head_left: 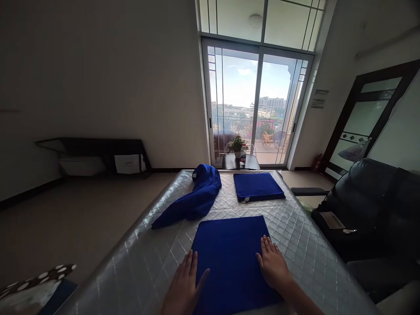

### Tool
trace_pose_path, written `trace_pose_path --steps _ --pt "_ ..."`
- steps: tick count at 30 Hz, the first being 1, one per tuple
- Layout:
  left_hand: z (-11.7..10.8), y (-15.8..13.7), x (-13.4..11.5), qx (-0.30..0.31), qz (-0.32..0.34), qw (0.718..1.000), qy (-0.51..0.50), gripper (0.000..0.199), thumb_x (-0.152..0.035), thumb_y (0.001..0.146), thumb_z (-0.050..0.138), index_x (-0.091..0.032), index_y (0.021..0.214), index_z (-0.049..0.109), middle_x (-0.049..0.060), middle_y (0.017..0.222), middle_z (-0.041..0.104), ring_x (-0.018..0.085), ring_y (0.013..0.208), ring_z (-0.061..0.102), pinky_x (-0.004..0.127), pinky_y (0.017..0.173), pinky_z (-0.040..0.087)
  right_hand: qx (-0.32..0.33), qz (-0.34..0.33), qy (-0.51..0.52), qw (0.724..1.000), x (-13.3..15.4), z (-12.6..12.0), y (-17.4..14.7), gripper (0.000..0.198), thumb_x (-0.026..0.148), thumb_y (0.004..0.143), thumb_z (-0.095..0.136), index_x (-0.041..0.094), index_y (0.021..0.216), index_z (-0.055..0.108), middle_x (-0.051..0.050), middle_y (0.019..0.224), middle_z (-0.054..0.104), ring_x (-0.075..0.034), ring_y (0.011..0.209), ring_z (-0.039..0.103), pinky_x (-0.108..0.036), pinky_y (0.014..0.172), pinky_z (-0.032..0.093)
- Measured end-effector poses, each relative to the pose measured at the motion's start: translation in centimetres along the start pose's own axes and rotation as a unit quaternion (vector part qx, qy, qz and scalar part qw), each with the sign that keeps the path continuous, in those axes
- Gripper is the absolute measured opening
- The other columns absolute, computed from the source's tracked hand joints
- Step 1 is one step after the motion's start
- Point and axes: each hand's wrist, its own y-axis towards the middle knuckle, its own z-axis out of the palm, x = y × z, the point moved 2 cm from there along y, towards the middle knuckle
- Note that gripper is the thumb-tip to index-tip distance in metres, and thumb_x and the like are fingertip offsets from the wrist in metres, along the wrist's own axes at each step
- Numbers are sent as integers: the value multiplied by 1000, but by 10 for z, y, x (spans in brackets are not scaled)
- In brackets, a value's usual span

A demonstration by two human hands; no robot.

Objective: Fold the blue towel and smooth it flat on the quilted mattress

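Two hands (183,282) (274,264) on one blue cloth (231,262)

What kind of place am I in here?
Probably a home's living room, though I can't be certain: a black padded seat stands at the right, and a potted plant sits in front of sliding glass doors that look out on a balcony-like area.

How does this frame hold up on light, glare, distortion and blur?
Head view: backlit, with bright sky through the sliding door and dim walls; head view: glare streaks on the silver table cover; head view: wide-angle stretch, the dark-framed door leaning; head view: left hand, right hand and folded blue cloth show no obvious blur.
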Motion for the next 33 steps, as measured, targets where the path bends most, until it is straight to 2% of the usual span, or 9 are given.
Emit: trace_pose_path --steps 5,9,11,14,17,20,23,27,33 --pt "7 2 2 0 -3 1000 -6 83 -68 91 22 -13 153 26 7 164 22 23 151 25 43 123 29 -22 -11 8 1000 8 -13 34 70 48 97 16 8 154 21 -10 164 17 -22 153 13 -42 125 14" --pt "8 7 10 31 -18 999 -6 83 -69 90 22 -15 154 25 3 164 22 22 151 24 42 123 30 -38 4 19 999 3 -3 52 72 50 96 17 9 155 19 -9 165 17 -20 153 12 -39 125 13" --pt "1 13 3 29 -17 999 -3 86 -70 90 18 -13 154 25 5 164 21 24 151 24 43 123 31 -44 4 28 999 -2 4 55 72 51 96 18 10 155 19 -9 165 17 -20 153 12 -39 125 13" --pt "-12 29 -37 12 35 999 -8 84 -67 92 16 -10 152 28 11 163 24 25 150 26 45 123 31 -54 -2 34 998 -6 10 56 72 49 96 18 9 155 20 -10 165 18 -20 153 12 -39 125 14" --pt "-16 48 -105 17 140 989 -42 76 -62 95 20 -12 150 36 13 159 36 26 148 31 47 122 34 -62 -6 27 998 -8 13 57 70 46 96 20 7 154 21 -11 164 19 -21 153 13 -40 125 15" --pt "-8 63 -170 16 232 968 -96 68 -56 98 21 -15 149 38 10 157 41 25 148 33 48 121 37 -72 -23 12 997 -11 17 57 65 37 96 22 9 154 25 -10 165 19 -21 152 13 -41 125 17" --pt "6 72 -200 -4 254 959 -129 61 -51 100 20 -21 152 33 5 158 42 22 148 32 48 119 38 -85 -42 -4 995 -14 22 57 61 29 94 25 15 153 31 -6 164 20 -20 152 14 -41 124 19" --pt "18 77 -181 -25 220 967 -123 60 -49 99 27 -21 152 34 5 157 43 23 149 31 49 119 38 -94 -57 -1 994 -15 24 59 59 33 95 26 17 151 38 -6 164 24 -21 152 15 -43 124 19" --pt "17 88 -85 -31 100 992 -70 69 -60 95 27 -20 150 38 7 157 43 27 150 29 50 119 34 -73 -8 26 997 -12 20 62 66 41 96 21 10 155 22 -9 164 20 -19 152 14 -40 125 17"
